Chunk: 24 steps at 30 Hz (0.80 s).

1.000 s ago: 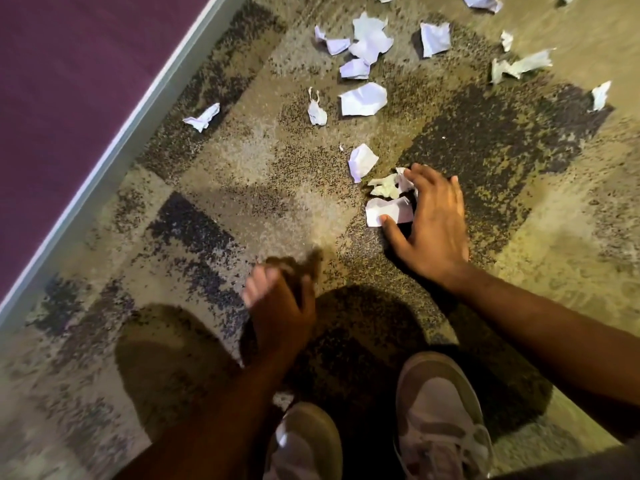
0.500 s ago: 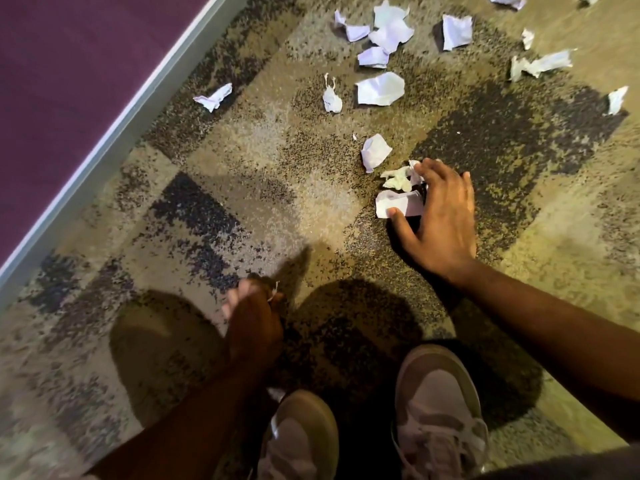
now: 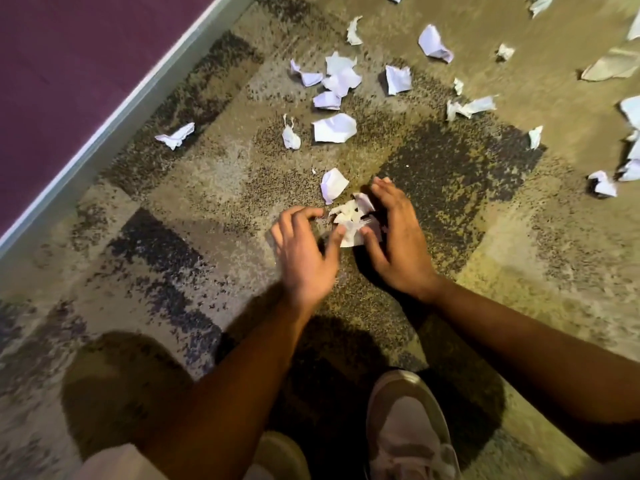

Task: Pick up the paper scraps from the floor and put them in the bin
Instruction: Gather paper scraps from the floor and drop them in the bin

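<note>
1. The left hand (image 3: 306, 258), which was low near the shoes a moment ago, is now lying just left of the small heap of paper scraps (image 3: 351, 220), fingers spread and relaxed, the thumb touching the heap.
2. The right hand (image 3: 398, 244) is cupping the same heap from the right, fingers bent loosely against it, the thumb under its near edge.
3. The heap is lying on the patterned carpet (image 3: 214, 209), between both hands.
4. One folded scrap (image 3: 333, 184) is lying just beyond the heap; more scraps (image 3: 334, 128) are scattered farther beyond it.
5. A grey sneaker (image 3: 412, 431) is standing nearer than the heap.

Both arms are stretched forward and down; the left hand (image 3: 304, 251) and right hand (image 3: 398, 237) are cupped inward, fingers curled, facing each other.
</note>
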Each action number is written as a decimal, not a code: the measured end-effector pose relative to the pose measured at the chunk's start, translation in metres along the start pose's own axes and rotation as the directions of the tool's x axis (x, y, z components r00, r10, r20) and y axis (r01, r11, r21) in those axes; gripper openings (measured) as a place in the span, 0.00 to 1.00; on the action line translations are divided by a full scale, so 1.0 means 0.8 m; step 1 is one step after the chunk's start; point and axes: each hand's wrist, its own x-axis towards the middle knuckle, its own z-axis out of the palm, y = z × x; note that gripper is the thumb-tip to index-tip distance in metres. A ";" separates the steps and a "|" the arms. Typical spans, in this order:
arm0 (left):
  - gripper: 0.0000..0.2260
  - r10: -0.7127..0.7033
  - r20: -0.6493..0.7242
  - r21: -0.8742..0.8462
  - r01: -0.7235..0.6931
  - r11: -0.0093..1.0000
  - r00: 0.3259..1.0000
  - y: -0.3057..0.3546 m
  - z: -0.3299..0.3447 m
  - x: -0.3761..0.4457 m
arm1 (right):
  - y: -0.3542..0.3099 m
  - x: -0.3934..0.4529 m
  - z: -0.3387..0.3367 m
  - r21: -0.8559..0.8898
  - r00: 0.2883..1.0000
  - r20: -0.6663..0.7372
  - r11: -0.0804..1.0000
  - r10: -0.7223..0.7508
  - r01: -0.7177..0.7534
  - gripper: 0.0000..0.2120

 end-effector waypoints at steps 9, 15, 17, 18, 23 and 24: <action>0.29 -0.170 -0.244 0.186 0.218 0.958 0.955 -0.100 -0.100 0.119 | 0.011 0.099 -0.016 -0.063 0.983 0.120 0.987 -0.136 0.145 0.31; 0.38 -0.334 -0.247 0.056 0.357 0.932 0.910 -0.108 -0.123 0.213 | 0.013 0.216 -0.009 -0.191 0.931 0.197 0.919 -0.308 0.345 0.28; 0.36 -0.356 -0.235 0.055 0.378 0.924 0.904 -0.112 -0.116 0.234 | 0.014 0.249 0.000 -0.241 0.904 0.256 0.884 -0.341 0.402 0.28; 0.34 -0.349 -0.247 0.069 0.376 0.924 0.904 -0.111 -0.112 0.239 | 0.012 0.261 0.006 -0.256 0.895 0.280 0.871 -0.348 0.419 0.29; 0.18 -0.120 -0.232 -0.031 0.116 0.993 0.965 -0.072 -0.069 0.219 | 0.003 0.266 0.027 -0.256 0.878 0.368 0.875 -0.305 0.411 0.29; 0.18 -0.071 -0.185 -0.057 0.061 0.997 0.980 -0.058 -0.058 0.207 | 0.002 0.255 0.028 -0.239 0.884 0.353 0.884 -0.307 0.402 0.29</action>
